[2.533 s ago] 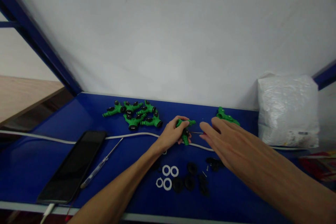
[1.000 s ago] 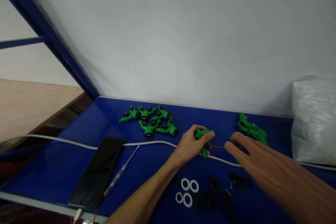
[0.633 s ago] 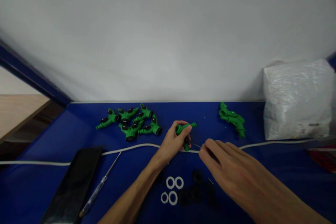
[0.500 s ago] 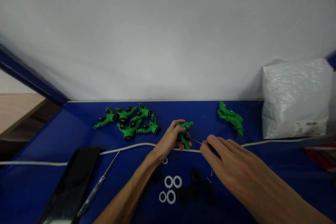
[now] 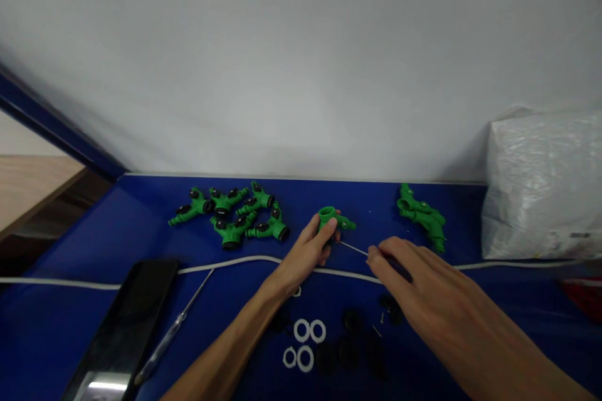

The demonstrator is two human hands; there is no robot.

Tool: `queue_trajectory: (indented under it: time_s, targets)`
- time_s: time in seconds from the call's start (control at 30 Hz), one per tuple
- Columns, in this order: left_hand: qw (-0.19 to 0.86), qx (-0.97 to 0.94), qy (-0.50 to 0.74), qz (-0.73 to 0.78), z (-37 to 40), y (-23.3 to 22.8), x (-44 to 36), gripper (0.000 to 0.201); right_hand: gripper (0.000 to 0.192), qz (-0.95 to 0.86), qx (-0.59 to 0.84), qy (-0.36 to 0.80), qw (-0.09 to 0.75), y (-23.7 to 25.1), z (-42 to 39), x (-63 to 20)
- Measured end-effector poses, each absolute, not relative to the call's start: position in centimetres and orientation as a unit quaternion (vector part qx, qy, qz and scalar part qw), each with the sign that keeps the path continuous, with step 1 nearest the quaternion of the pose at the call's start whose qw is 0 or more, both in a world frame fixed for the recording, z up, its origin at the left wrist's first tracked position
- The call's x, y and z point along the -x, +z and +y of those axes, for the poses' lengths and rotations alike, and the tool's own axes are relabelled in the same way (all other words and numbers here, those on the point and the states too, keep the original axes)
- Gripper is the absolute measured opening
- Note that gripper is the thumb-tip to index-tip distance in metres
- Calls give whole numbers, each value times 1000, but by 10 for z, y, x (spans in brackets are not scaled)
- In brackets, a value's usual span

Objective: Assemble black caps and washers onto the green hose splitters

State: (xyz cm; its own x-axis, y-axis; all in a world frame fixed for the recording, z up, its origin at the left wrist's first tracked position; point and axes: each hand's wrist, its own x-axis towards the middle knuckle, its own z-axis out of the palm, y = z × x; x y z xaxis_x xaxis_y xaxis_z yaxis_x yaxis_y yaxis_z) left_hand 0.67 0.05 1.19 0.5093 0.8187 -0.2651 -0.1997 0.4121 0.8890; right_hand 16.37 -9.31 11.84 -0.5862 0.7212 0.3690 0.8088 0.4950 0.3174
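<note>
My left hand [image 5: 306, 249] is closed around a green plastic hose splitter [image 5: 345, 223], whose wide round opening faces up. In my right hand [image 5: 418, 285] is a screwdriver [image 5: 353, 248] with a dark handle. Its thin shaft points left, and the tip reaches the splitter's near side by my left fingers. Whether the tip sits in a screw I cannot tell. Below the hands lie several white rings [image 5: 305, 358], several black round parts [image 5: 351, 321] and small screws [image 5: 382, 318].
Several green splitters with black knobs [image 5: 230, 233] lie at the back left. More green splitter bodies [image 5: 423, 216] lie at the back right, beside a white wrapped package [image 5: 540, 185]. A white cable [image 5: 249, 259] crosses the blue table. A phone [image 5: 125, 326] and a clear-handled screwdriver [image 5: 164, 344] lie left.
The splitter has been turned in my left hand, so its wide opening now faces up. My right hand has shifted slightly, still holding the screwdriver at the splitter. The view has moved a little.
</note>
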Motion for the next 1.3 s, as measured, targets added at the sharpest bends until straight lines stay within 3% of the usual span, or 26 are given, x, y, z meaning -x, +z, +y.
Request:
queue_trajectory:
  time_s: [0.27,0.6,0.8,1.03,1.3]
  targets:
    - [780,-405,328,346,5,4,-7,48,49,-850,445,-264,98,116,-93,-161]
    - [828,-330,329,312,5,8,-4,75,48,-825,461,-310,106,106,-88,-166]
    - [859,-293,304,289,7,7,-1,65,52,-817,460,-323,128,107,-93,-171]
    - [860,-286,297,301,7,6,-1,68,49,-811,463,-331,136,106,-92,-169]
    - [859,-297,296,294,8,8,0,60,50,-820,465,-320,96,95,-93,-175]
